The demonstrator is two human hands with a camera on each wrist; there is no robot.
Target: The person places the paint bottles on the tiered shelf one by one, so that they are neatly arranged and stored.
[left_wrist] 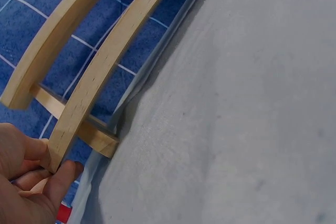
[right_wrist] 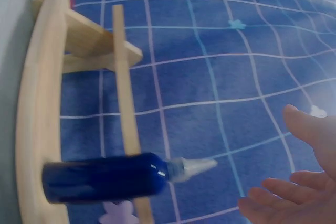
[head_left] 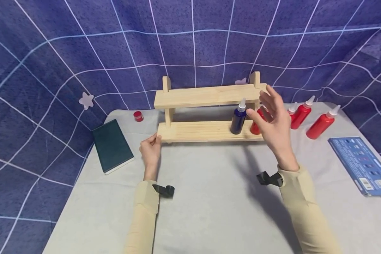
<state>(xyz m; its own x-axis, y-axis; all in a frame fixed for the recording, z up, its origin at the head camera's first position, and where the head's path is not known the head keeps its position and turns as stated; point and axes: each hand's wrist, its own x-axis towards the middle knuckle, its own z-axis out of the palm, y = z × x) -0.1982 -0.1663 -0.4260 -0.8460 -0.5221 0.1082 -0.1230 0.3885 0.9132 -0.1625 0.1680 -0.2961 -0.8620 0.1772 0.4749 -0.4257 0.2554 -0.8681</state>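
Note:
A two-tier wooden rack (head_left: pixel 190 132) stands at the back of the table. My left hand (head_left: pixel 150 151) pinches the left end of its lower board; in the left wrist view, thumb and fingers (left_wrist: pixel 65 182) lie on either side of that board (left_wrist: pixel 86 87). On the lower board, toward the right, a dark blue squeeze bottle (head_left: pixel 238 121) with a pointed clear nozzle stands upright. Beside it is a red squeeze bottle (head_left: pixel 255 127), partly hidden behind my right hand (head_left: pixel 277 127). That hand is raised with fingers spread, holding nothing; in the right wrist view it is apart from the blue bottle (right_wrist: pixel 110 179).
Several red squeeze bottles (head_left: pixel 320 126) stand right of the rack, one partly covered by another. A blue printed box (head_left: pixel 362 165) lies at the right edge. To the left are a small red-lidded jar (head_left: pixel 138 116) and a dark green book (head_left: pixel 112 146). A blue gridded curtain (head_left: pixel 209 49) hangs behind.

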